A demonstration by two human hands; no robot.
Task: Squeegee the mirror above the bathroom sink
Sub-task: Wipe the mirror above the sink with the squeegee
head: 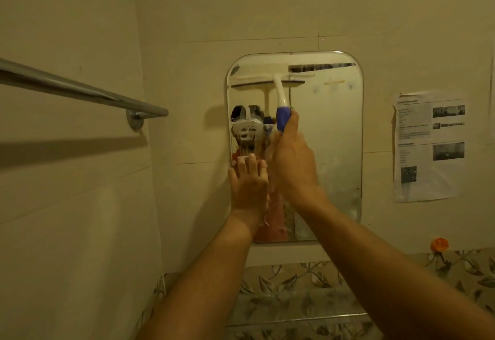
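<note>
A rounded rectangular mirror (pixel 334 136) hangs on the tiled wall straight ahead. My right hand (pixel 292 162) grips the blue end of a white squeegee (pixel 280 93), whose blade lies flat across the upper left of the glass. My left hand (pixel 249 184) presses flat against the mirror's left edge, fingers straight and spread. The glass below the blade looks smeared and wet, mostly at the lower right. The mirror reflects the squeegee, my arms and the head camera.
A chrome towel bar (pixel 80 89) juts from the left wall at head height. A printed paper sheet (pixel 428 146) is stuck to the wall right of the mirror. Leaf-patterned tiles (pixel 294 286) and an orange flower sticker (pixel 439 244) run below.
</note>
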